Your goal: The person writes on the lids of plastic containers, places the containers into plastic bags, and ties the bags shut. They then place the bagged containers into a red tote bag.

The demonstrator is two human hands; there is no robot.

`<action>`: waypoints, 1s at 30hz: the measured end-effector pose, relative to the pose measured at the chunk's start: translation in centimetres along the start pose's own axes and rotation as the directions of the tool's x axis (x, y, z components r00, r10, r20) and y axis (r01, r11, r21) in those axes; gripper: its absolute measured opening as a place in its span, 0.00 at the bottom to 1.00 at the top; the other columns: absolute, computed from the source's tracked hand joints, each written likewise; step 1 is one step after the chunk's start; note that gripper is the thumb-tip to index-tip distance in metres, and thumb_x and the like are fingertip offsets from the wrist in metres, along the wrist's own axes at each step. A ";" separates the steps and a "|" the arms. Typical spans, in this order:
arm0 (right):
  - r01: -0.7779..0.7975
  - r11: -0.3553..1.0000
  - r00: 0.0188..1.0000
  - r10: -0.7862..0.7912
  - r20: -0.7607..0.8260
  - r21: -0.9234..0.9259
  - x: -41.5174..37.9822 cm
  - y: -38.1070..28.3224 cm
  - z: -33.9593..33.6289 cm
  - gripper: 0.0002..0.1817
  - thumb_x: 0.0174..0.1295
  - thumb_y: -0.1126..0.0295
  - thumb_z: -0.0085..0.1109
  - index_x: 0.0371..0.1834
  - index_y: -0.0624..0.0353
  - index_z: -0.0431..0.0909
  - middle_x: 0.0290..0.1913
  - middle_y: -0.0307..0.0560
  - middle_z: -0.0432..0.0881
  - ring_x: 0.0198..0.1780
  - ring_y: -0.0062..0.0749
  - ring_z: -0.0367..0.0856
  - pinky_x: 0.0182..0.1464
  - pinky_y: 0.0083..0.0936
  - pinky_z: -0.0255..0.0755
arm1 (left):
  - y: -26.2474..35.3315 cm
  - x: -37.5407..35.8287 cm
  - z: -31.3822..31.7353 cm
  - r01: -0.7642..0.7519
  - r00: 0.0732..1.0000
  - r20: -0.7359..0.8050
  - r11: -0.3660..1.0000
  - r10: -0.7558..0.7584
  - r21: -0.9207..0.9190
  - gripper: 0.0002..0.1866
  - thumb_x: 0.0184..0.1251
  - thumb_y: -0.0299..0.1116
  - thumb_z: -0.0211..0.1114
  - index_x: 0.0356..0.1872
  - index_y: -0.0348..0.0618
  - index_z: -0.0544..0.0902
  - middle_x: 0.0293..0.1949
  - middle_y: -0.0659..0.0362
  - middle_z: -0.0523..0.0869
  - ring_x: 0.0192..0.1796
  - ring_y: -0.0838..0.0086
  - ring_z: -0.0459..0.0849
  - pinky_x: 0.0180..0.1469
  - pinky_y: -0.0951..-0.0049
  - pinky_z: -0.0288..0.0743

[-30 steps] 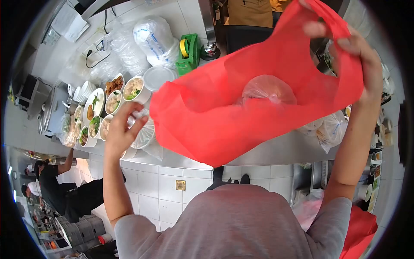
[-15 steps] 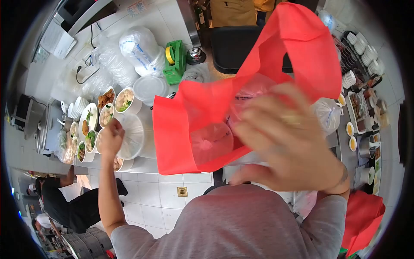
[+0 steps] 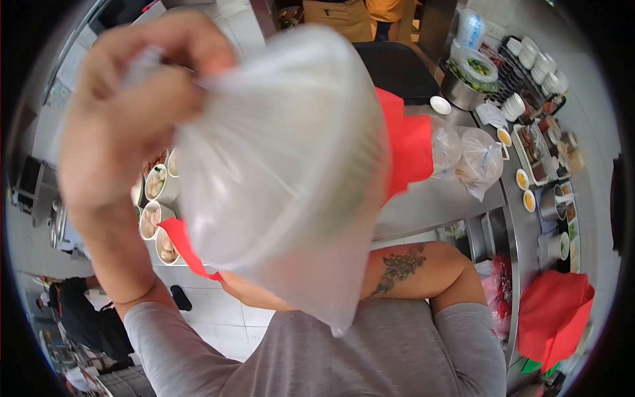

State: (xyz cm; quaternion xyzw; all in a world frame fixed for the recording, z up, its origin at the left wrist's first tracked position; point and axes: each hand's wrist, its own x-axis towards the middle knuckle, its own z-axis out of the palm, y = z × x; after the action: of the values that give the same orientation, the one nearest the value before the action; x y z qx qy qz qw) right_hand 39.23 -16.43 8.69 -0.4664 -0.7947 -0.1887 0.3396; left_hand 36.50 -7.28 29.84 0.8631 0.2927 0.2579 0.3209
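My left hand [image 3: 132, 99] is raised close to the camera, shut on the gathered top of a clear plastic bag [image 3: 284, 165] that hangs from it and fills the middle of the view. Something pale and round sits inside; I cannot make it out. Behind it, parts of a red carrier bag [image 3: 407, 142] show at the right and lower left. My right forearm [image 3: 403, 271], tattooed, reaches under the clear bag. The right hand itself is hidden behind the bag.
Bowls of food [image 3: 155, 185] stand at the left on the steel counter [image 3: 430, 205]. Tied plastic bags [image 3: 476, 159] rest at its right. A pot of greens [image 3: 469, 69], small stacked bowls [image 3: 529, 53] and folded red bags [image 3: 555, 317] lie right. Another person [image 3: 79, 311] crouches lower left.
My left hand left the counter's bowls and lifted a clear bag up to the camera. The red bag dropped behind it, and my right hand went out of sight.
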 end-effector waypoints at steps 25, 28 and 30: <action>-0.768 0.552 0.608 0.470 0.640 0.324 0.1 19.2 -11.8 0.09 0.58 0.67 0.61 0.32 0.60 0.75 0.24 0.34 0.74 0.31 0.15 0.73 0.35 0.18 0.67 | -14.7 -0.8 10.3 -0.470 0.789 0.492 0.878 0.370 0.094 0.10 0.48 0.23 0.57 0.34 0.34 0.74 0.35 0.48 0.78 0.39 0.53 0.79 0.40 0.60 0.73; -0.736 0.356 0.646 0.625 0.438 0.576 2.4 21.7 -10.7 0.13 0.62 0.64 0.57 0.24 0.60 0.72 0.21 0.30 0.71 0.24 0.09 0.64 0.25 0.13 0.58 | -15.0 -1.0 10.7 -0.400 0.768 0.557 0.916 0.316 0.033 0.11 0.47 0.20 0.57 0.35 0.34 0.73 0.36 0.49 0.75 0.39 0.55 0.78 0.39 0.61 0.73; -0.804 0.447 0.589 0.686 0.426 0.391 4.3 23.0 -10.7 0.11 0.61 0.64 0.59 0.27 0.60 0.73 0.25 0.32 0.74 0.26 0.08 0.68 0.27 0.11 0.61 | -15.5 -0.8 10.4 -0.375 0.783 0.532 0.927 0.322 -0.010 0.14 0.42 0.16 0.57 0.35 0.34 0.73 0.34 0.50 0.74 0.36 0.56 0.77 0.36 0.64 0.73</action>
State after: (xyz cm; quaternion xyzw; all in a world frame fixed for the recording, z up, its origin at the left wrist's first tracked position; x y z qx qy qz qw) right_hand 61.71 -9.01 18.82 -0.6671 -0.5541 0.2657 0.4212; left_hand 37.22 -2.34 11.80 0.9537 0.0415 0.0533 0.2931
